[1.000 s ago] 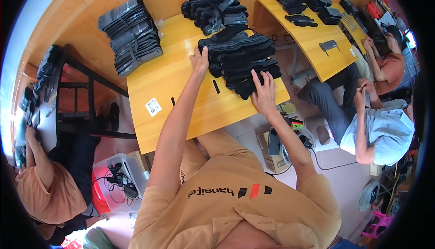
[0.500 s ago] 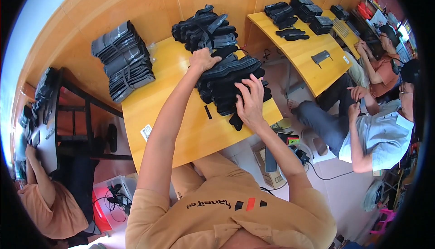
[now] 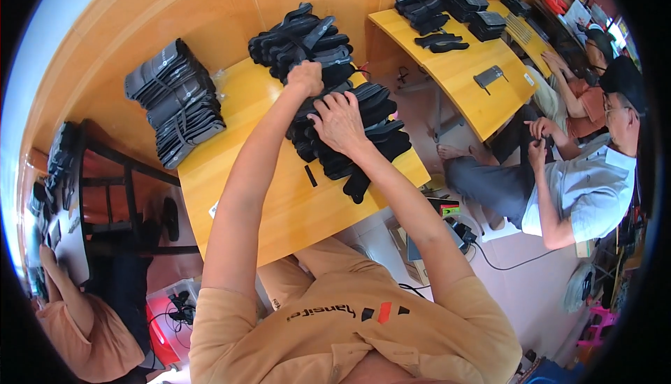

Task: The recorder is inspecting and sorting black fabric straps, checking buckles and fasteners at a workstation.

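Observation:
A pile of black padded fabric pieces (image 3: pixel 377 122) lies near the right side of my yellow table (image 3: pixel 237 216). My right hand (image 3: pixel 339 122) rests on this pile from above, fingers spread and slightly bent. Just beyond it, my left hand (image 3: pixel 305 77) is closed between this near pile and a farther heap of black and grey strap-like pieces (image 3: pixel 300 40). Its fingertips are hidden, so what they hold cannot be made out. A short black strip (image 3: pixel 310 175) lies on the table in front of the near pile.
Strapped bundles of dark grey pieces (image 3: pixel 175 97) stand at the table's left. To the right, another yellow table (image 3: pixel 447 69) bears black stacks and a small grey piece (image 3: pixel 491 77). A seated person in a light shirt (image 3: pixel 583 195) and others work nearby. A cable (image 3: pixel 503 266) crosses the floor.
My right hand has moved left and away from me across the near pile, closer to my left hand. The left hand has shifted slightly farther away. The whole view has moved a little.

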A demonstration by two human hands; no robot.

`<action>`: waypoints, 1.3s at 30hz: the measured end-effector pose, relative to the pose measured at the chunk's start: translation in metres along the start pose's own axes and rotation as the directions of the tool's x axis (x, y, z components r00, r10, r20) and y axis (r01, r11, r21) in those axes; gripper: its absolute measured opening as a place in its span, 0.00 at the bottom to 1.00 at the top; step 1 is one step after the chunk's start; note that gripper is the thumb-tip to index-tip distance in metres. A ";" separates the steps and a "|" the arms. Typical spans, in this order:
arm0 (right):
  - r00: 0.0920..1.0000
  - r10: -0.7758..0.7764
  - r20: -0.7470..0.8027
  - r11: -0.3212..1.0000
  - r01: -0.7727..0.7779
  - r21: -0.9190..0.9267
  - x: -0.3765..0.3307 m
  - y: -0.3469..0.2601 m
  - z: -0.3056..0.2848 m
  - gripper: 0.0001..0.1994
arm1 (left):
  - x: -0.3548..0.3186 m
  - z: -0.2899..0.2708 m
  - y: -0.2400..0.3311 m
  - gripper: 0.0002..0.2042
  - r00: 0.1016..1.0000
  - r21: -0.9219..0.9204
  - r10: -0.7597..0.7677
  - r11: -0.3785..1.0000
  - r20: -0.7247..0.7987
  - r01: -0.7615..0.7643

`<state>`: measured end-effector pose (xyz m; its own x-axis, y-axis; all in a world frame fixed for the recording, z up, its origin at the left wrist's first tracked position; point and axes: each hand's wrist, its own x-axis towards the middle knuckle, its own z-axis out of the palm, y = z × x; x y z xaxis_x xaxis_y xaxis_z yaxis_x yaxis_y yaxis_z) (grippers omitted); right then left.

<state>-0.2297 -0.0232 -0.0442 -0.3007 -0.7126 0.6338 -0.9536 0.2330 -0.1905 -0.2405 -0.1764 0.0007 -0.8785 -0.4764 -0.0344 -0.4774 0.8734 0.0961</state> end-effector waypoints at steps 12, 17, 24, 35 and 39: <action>1.000 0.010 0.019 0.999 -0.009 -0.053 0.002 0.007 0.004 0.12 | -0.012 -0.198 -0.034 0.24 0.985 0.200 0.088 0.973 0.146 -0.117; 0.999 -0.033 -0.034 0.998 0.031 -0.046 0.005 0.003 0.009 0.14 | -0.103 -0.250 -0.069 0.23 0.974 -0.065 0.162 0.986 0.156 -0.154; 0.999 -0.042 -0.010 0.990 0.040 -0.134 0.003 0.012 0.008 0.13 | -0.193 -0.291 -0.105 0.18 0.940 -0.553 0.164 0.833 0.300 0.032; 0.987 -0.091 0.130 0.991 0.103 -0.085 0.018 -0.009 0.017 0.15 | -0.365 -0.321 -0.121 0.21 0.893 -0.598 -0.079 0.768 -0.443 -0.228; 1.000 0.022 0.012 0.987 -0.024 0.159 0.015 0.001 -0.022 0.15 | -0.373 -0.195 -0.059 0.19 0.922 -0.931 -0.265 0.311 -0.280 -0.193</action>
<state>-0.2352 -0.0188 -0.0184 -0.3219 -0.7152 0.6204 -0.9360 0.1419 -0.3221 0.1186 -0.0698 0.2015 -0.6794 -0.6995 0.2216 0.0360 0.2699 0.9622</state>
